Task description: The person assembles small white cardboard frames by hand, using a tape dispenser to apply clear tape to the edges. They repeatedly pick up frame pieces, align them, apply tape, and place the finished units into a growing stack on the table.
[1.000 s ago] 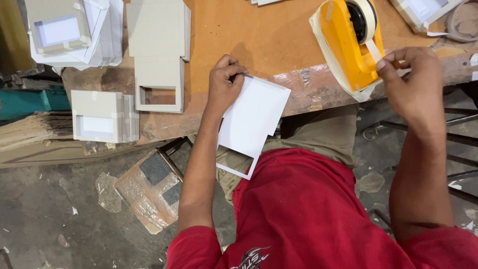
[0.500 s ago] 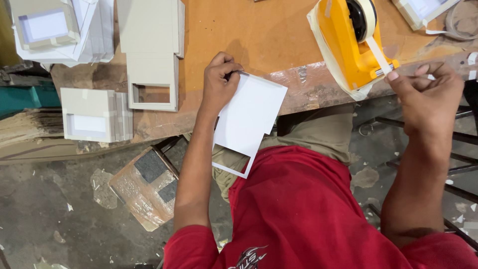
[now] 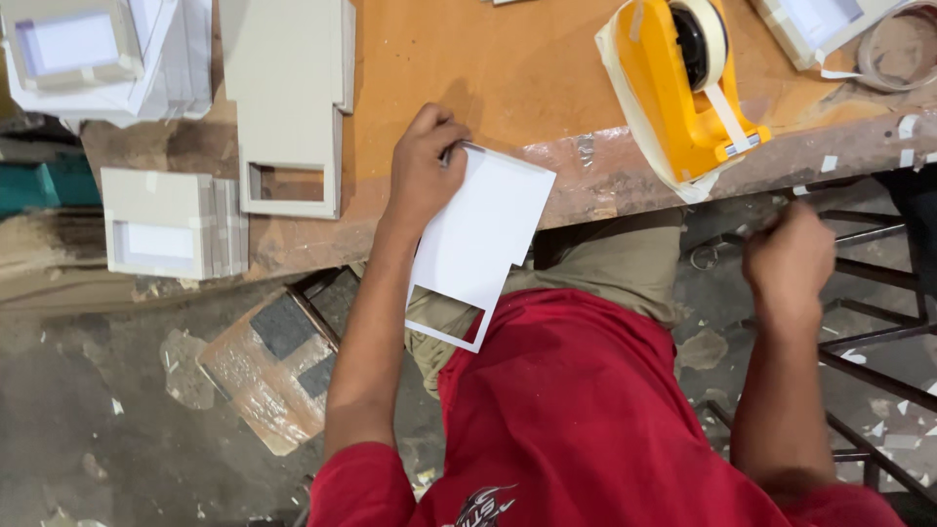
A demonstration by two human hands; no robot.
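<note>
Our left hand (image 3: 425, 176) pinches the white card panel (image 3: 481, 234) by its far corner at the worktop (image 3: 508, 68) edge; most overhangs our lap and could sag or slip. Our right hand (image 3: 789, 259), closed, whether around anything we cannot tell, is below the yellow tape dispenser (image 3: 683, 93).

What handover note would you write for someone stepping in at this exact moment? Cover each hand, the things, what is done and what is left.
Left hand: pinches the top corner of the white card, which hangs from the table edge over the lap.
Right hand: closed, below the table edge, apart from the yellow tape dispenser; whether it holds tape cannot be told.
Done: windowed pieces are stacked at the left.
Left: the card in hand shows no tape; a grey windowed board lies flat beside the left hand.
</note>
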